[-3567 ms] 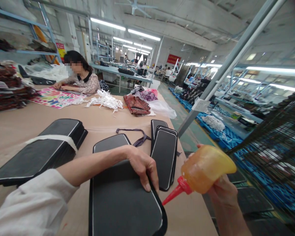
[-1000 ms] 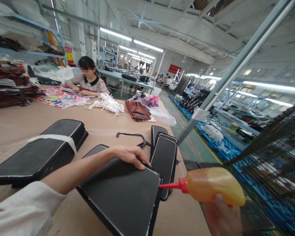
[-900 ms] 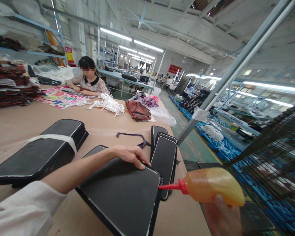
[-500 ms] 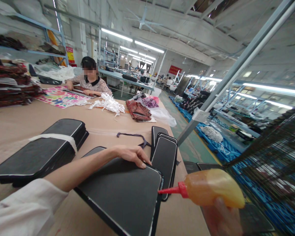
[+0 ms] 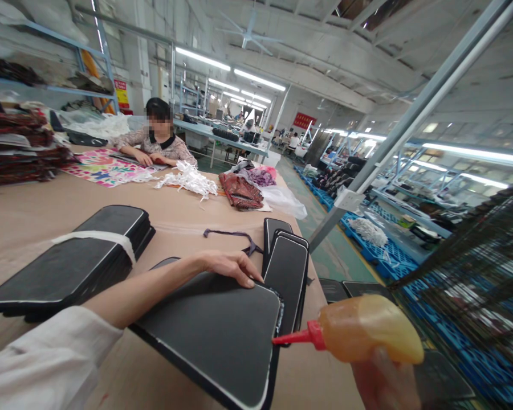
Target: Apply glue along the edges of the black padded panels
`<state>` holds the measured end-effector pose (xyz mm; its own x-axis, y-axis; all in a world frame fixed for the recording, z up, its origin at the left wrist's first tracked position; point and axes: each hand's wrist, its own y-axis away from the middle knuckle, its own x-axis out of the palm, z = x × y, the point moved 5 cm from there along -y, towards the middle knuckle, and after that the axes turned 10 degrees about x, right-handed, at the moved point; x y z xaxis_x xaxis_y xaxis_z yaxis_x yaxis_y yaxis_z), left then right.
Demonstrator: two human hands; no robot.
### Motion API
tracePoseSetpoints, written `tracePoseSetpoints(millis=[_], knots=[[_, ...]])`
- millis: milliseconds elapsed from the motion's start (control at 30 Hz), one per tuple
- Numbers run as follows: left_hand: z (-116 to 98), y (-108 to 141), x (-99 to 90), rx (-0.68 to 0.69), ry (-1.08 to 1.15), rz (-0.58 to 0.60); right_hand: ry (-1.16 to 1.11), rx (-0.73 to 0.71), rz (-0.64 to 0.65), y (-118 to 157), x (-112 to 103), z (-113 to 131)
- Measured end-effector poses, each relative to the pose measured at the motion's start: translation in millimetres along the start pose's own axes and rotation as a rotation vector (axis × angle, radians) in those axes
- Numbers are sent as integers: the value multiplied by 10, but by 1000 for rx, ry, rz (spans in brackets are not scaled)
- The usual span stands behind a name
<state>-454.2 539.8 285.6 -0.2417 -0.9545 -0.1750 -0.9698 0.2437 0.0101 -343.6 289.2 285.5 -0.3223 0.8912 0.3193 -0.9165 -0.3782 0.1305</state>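
Note:
My left hand (image 5: 231, 266) grips the far edge of a black panel (image 5: 214, 330) with rounded corners, thumb on its top face and fingers over the rim. A pale line follows the panel's border, and a wet-looking, shiny bead runs along its right edge near the far corner. My right hand (image 5: 387, 376) is closed round a squeeze bottle (image 5: 367, 328) of amber liquid, tilted onto its side. The bottle's red nozzle (image 5: 297, 337) has its tip at the panel's right edge. Other panels lie underneath; how many is hidden.
A strapped stack of black panels (image 5: 68, 256) lies at left, narrower panels (image 5: 286, 262) behind the right edge. A dark strip (image 5: 231, 233) lies beyond. Across the table (image 5: 188, 222), a person (image 5: 160, 139) works beside white scraps (image 5: 186, 181) and folded red-brown cloth (image 5: 241, 192). A metal post (image 5: 367, 182) stands at right.
The bottle's nozzle tip has moved slightly nearer to me along the panel's right edge, and the shiny bead behind it is longer. The person opposite has shifted their hands.

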Motion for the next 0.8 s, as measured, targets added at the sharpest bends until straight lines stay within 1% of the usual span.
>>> tracePoseSetpoints(millis=[200,333,467,633,767,800], knots=[[55,-2,-21,-10,58,-20,-24,4,3,12,-6,-24],[98,4,-31,-16,117,-21,-9,15,32,14,-19,-47],[138,17,-68,-21,108,-46,21,-3,63,19,6,-46],[165,33,-99,-51,114,-92,3,35,16,100,68,-11],[155,38,-112,-51,119,-123,25,21,0,154,85,8],[155,39,-115,-52,122,-128,44,-13,11,159,89,18]])
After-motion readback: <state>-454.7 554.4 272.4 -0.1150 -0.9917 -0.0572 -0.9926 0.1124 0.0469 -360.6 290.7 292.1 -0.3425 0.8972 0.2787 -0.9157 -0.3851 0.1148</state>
